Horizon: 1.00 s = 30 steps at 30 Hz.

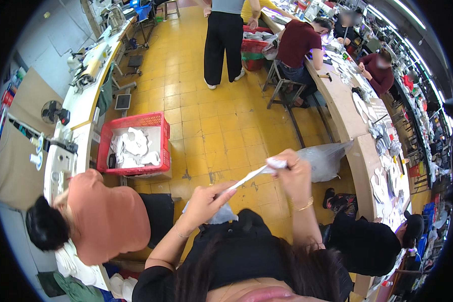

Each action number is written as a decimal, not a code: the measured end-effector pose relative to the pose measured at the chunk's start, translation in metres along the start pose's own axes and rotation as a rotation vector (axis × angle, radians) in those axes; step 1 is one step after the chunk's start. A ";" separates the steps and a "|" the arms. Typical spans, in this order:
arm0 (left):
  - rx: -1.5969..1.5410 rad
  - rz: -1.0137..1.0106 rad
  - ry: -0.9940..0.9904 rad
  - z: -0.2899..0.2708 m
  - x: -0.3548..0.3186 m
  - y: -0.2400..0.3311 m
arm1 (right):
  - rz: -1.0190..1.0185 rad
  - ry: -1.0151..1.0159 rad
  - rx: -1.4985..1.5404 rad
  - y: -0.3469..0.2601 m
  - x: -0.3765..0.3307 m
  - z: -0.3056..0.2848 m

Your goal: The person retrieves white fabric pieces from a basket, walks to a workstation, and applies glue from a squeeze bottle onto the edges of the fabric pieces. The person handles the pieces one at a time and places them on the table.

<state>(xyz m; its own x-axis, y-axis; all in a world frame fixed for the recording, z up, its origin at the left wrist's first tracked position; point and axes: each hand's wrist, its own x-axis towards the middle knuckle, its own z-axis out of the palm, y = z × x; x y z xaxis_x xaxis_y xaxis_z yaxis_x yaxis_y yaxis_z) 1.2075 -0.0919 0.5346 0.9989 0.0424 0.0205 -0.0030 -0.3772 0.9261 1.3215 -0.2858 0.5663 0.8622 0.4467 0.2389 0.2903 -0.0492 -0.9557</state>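
Observation:
In front of my body a thin white strip is stretched slantwise between my two hands; whether it is cloth or plastic is unclear. Its lower end is pinched between the thumb and fingers of my left hand. My right hand, higher up and farther out, is closed on the other end, where the white material is bunched. Below my left hand, close to my waist, hangs a pale grey piece that looks like thin plastic or cloth; my hand partly hides it.
A red crate of white cut pieces stands front left. At left, a person in an orange top sits by a sewing machine. To my right are a worktable, a filled plastic bag and a seated person in black. Someone stands ahead.

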 end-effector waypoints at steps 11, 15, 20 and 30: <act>0.095 0.110 0.078 -0.138 0.248 -0.108 | -0.371 -0.337 -0.162 0.060 0.304 0.088; 0.429 0.063 0.280 -0.200 0.355 -0.159 | -0.521 -0.501 -0.325 0.094 0.437 0.134; 0.304 -0.028 0.394 -0.289 0.481 -0.197 | -0.638 -0.500 -0.248 0.129 0.596 0.190; 0.114 -0.084 0.342 -0.519 0.727 -0.299 | -0.519 -0.573 -0.210 0.197 0.907 0.310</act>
<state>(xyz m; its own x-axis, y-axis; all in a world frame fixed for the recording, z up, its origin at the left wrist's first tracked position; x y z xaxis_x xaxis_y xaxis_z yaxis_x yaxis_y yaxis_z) 1.9098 0.5322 0.4679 0.9218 0.3775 0.0885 0.1032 -0.4590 0.8824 2.0317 0.3863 0.5408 0.2645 0.8453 0.4643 0.7170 0.1496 -0.6809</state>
